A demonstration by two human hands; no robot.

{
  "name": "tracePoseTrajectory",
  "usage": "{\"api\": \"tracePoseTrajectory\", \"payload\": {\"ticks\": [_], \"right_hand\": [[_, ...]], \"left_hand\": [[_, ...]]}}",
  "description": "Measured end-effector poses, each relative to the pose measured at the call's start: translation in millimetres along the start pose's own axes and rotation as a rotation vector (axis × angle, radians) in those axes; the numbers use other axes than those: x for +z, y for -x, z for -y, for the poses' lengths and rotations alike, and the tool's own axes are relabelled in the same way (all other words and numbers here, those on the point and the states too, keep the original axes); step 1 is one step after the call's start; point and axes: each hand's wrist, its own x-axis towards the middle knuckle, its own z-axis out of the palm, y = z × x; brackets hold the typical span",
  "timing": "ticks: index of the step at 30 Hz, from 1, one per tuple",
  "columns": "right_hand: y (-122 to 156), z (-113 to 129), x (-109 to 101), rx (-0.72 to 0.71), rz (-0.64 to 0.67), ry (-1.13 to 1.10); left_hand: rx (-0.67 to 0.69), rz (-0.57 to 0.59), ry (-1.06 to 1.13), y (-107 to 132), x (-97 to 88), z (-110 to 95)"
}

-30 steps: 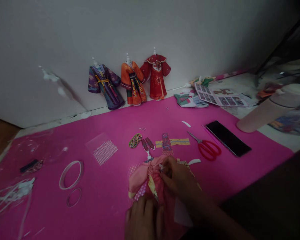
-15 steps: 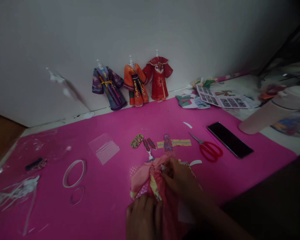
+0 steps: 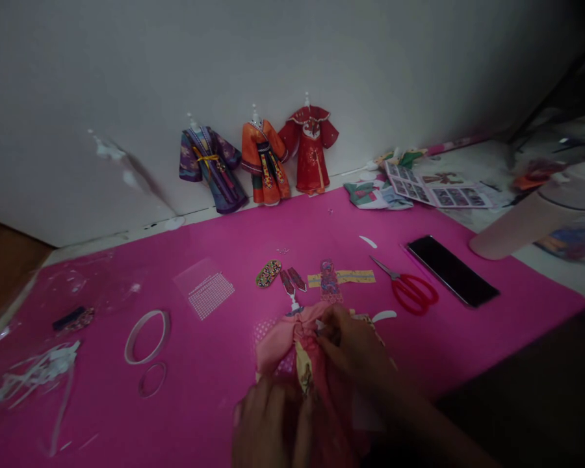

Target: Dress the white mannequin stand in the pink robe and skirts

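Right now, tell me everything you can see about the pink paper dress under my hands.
The pink paper dress lies flat on the pink mat, neck end toward the wall, where a small white neck post sticks out. It looks like folded paper: a plain pink sleeve spread to the left, a dotted patch beneath it, and a yellow patterned strip down the front. The right hand pinches near the collar; the left hand presses the skirt, hiding its lower part.

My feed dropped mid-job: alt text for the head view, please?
Both hands, left hand and right hand, press on a pink paper doll dress lying on a magenta mat. Red scissors and a phone lie right; three dressed mini mannequins line the wall.
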Motion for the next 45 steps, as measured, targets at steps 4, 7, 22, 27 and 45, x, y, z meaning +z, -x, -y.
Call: {"api": "tracePoseTrajectory", "payload": {"ticks": [4,7,22,27,45], "right_hand": [[-0.4,-1.9,0.8,-0.013,-0.01,0.009],[-0.6,-3.3,1.8,-0.022,-0.012,0.009],[-0.8,-5.8,5.4,-0.031,0.004,0.022],[0.7,-6.2,4.7,-0.017,0.018,0.051],[-9.1,6.4,1.6,-0.044,0.015,0.025]], "left_hand": [[0.239,-0.125,-0.051,-21.2,3.5,-6.9],[0.328,-0.163,-0.111,-30.5,12.9,-11.1],[0.343,-0.174,-0.143,-31.9,17.1,-11.4],[0.356,-0.111,-0.208,-28.2,18.4,-8.1],[0.317,-0.109,-0.216,-28.6,13.5,-15.3]]}}
